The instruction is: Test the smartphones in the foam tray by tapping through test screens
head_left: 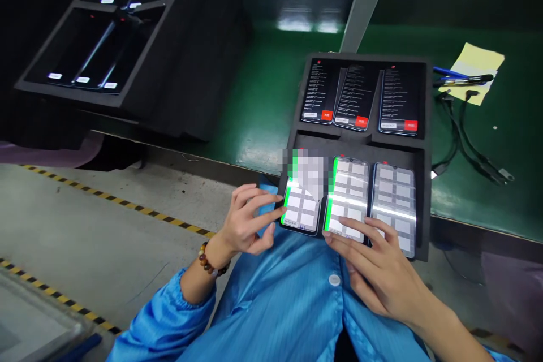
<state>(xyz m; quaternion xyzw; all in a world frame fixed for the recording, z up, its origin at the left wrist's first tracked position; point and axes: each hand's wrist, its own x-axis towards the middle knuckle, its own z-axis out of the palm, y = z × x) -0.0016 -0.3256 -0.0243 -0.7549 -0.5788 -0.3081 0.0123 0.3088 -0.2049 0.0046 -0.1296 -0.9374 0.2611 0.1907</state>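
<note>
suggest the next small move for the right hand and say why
Probably slide a fingertip of the right hand rightward along the bottom of the middle front-row phone: one fingertip is at that phone's lower left corner, and the green strip shows only along its left edge, with pale blocks to the strip's right.

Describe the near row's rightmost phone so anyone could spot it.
At the green table's edge sits a black tray with two phone rows. In the nearer row, take the rightmost phone; its screen lacks the green strip on the other two.
</note>
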